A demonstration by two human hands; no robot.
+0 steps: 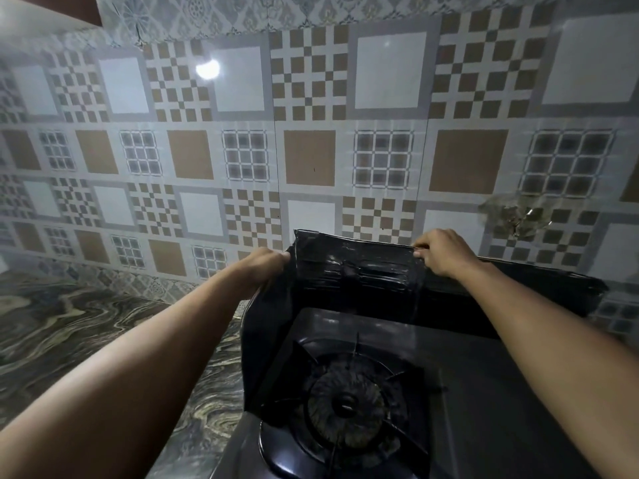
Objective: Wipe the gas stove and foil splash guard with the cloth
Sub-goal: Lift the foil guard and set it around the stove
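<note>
The dark gas stove (pixel 484 392) fills the lower right, with its round burner (pixel 345 406) under a black pan support. A dark, creased foil splash guard (pixel 356 267) stands around the stove's back and left side. My left hand (pixel 262 267) grips the guard's left corner edge. My right hand (pixel 446 250) pinches the top edge of the back panel. No cloth is in view.
A patterned tiled wall (pixel 311 133) rises right behind the guard, with a damaged patch (pixel 515 216) at the right. A marbled stone counter (pixel 69 333) stretches out to the left of the stove.
</note>
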